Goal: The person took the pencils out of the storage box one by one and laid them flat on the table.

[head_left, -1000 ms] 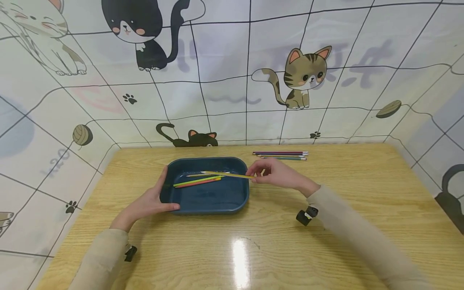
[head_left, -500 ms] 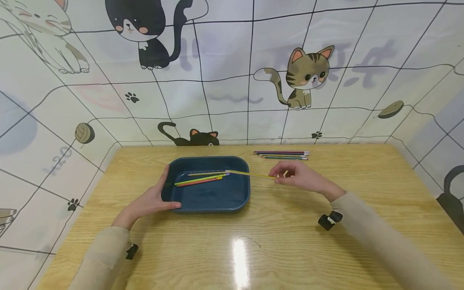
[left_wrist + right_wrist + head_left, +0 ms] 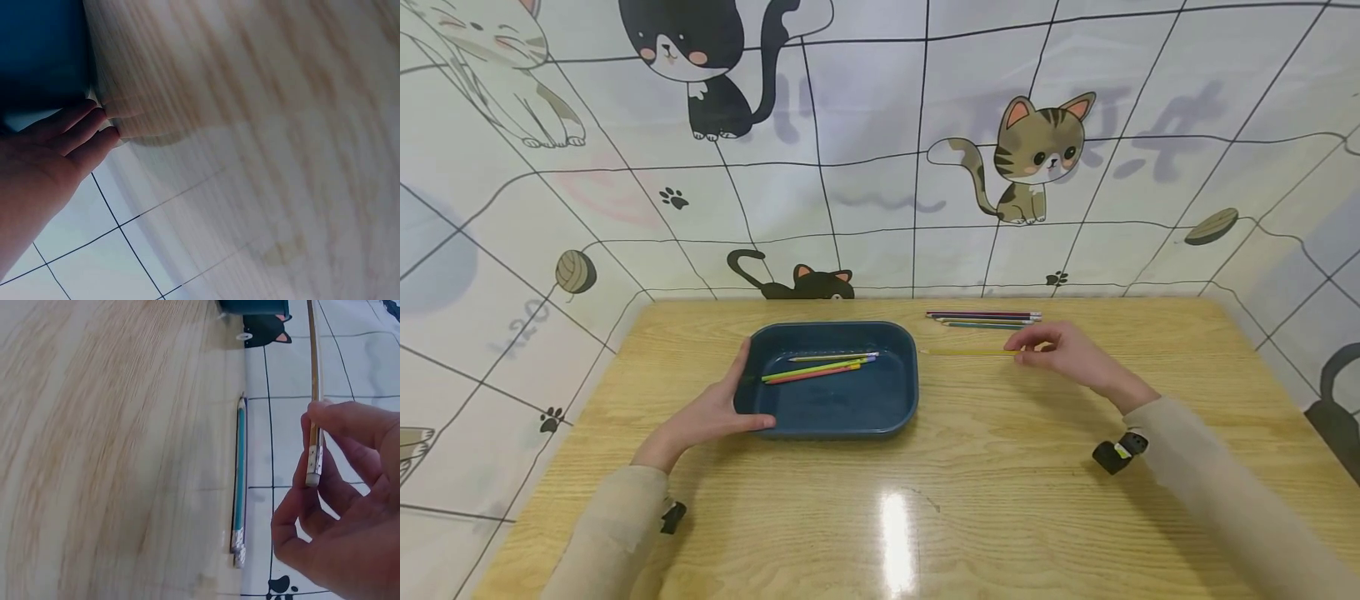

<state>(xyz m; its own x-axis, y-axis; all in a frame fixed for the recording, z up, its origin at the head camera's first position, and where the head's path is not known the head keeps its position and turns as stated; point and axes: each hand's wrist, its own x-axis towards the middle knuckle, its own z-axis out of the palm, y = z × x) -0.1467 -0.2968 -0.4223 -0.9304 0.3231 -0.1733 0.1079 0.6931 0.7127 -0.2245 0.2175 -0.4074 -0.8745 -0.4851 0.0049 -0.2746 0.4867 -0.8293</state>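
In the head view a dark blue tray (image 3: 838, 412) holds several slim pencils (image 3: 816, 368), yellow-green, orange and pale gold. My left hand (image 3: 707, 414) rests against its left end, thumb along the front rim and fingers straight beside the left wall. The left wrist view shows those fingers (image 3: 81, 131) reaching the tray's edge. To the right of the tray, my right hand (image 3: 1063, 354) pinches a yellow pencil (image 3: 966, 352) near its eraser end, pointing left. The right wrist view has thumb and fingers around this pencil (image 3: 314, 375), white eraser toward the camera.
Behind the right hand, a row of several pencils (image 3: 985, 315) lies along the back of the wooden table (image 3: 820, 517). A cat-patterned cloth (image 3: 865, 183) hangs directly behind and beside the table. At the right edge is a dark grey shape (image 3: 1337, 417).
My right hand has drawn the yellow pencil rightward out of the tray, and it now lies wholly right of the rim, near the back row. The left hand and tray stay put.
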